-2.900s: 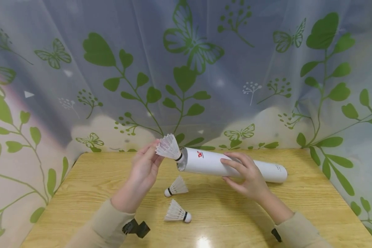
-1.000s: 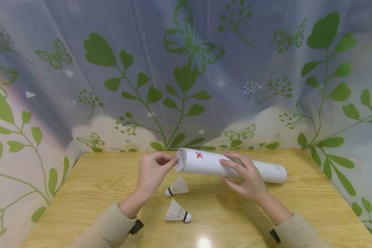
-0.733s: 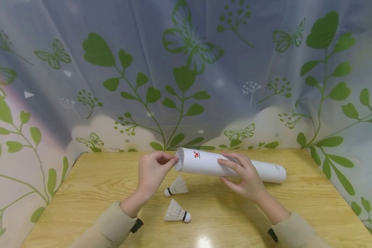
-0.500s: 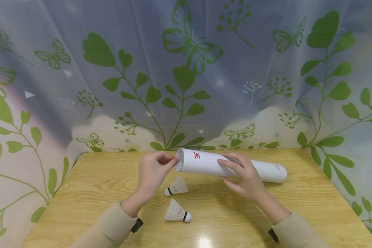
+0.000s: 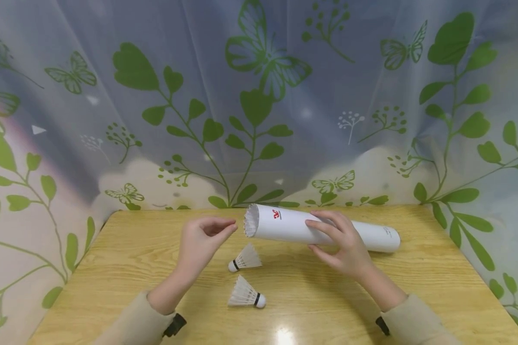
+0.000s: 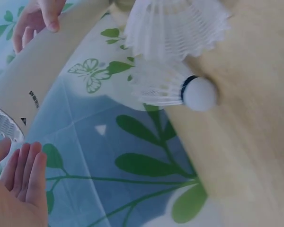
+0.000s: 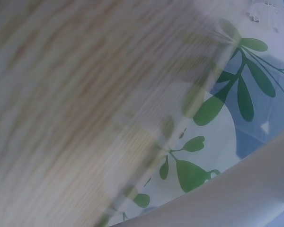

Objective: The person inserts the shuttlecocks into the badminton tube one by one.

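A white shuttlecock tube [image 5: 285,226] with a red logo lies slanted over the table, its mouth facing left. My right hand [image 5: 344,245] grips it round the middle, thumb below and fingers on top. Just inside the mouth shows the feathered skirt of a shuttlecock [image 5: 252,221]; its cork is hidden. Left of the mouth, my left hand [image 5: 202,239] is a little apart from it, thumb and forefinger near each other with nothing between them. In the left wrist view that hand's fingers [image 6: 35,175] are fairly straight. The right wrist view shows the tube's side [image 7: 241,194] but no hand.
Two loose shuttlecocks lie on the wooden table [image 5: 134,268] in front of the tube: one [image 5: 246,258] with its cork to the left, the nearer one [image 5: 245,293] with its cork to the right. A leaf-patterned curtain [image 5: 177,143] hangs behind the table.
A shuttlecock that my left hand held at the tube's mouth has gone in, cork first. My left hand has since let go and drawn back left. The right hand keeps its grip.
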The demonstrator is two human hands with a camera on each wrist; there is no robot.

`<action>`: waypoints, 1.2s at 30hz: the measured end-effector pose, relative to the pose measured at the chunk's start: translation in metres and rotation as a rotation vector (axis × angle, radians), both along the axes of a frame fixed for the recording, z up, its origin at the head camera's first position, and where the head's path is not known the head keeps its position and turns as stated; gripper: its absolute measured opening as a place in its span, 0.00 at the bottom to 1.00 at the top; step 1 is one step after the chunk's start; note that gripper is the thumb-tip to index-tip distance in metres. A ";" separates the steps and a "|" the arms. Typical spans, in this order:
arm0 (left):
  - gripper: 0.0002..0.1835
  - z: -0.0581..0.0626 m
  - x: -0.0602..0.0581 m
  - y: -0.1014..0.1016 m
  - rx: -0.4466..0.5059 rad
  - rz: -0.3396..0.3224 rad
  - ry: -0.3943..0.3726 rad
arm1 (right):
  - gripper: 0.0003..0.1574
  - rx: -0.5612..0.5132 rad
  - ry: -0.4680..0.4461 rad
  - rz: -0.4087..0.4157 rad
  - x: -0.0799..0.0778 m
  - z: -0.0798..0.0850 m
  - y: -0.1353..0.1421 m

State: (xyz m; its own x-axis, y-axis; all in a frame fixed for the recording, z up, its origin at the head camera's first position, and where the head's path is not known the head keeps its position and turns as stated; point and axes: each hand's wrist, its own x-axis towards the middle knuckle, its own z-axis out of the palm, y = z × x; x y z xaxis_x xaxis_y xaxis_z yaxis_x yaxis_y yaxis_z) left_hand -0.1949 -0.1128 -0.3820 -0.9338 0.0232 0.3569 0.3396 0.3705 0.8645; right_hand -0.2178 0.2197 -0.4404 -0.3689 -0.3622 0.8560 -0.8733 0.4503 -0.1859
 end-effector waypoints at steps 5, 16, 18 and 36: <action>0.07 -0.011 0.011 -0.013 -0.009 -0.013 -0.174 | 0.28 -0.019 -0.005 0.000 0.001 0.003 0.001; 0.14 -0.046 0.037 -0.031 -0.147 -0.125 -0.343 | 0.27 -0.032 -0.026 0.009 0.002 0.006 0.003; 0.14 -0.052 0.041 -0.032 -0.161 -0.131 -0.362 | 0.27 -0.038 -0.016 0.012 0.002 0.006 0.002; 0.07 -0.084 0.052 -0.027 -0.250 -0.230 -0.336 | 0.28 -0.057 0.033 0.039 -0.002 0.004 0.004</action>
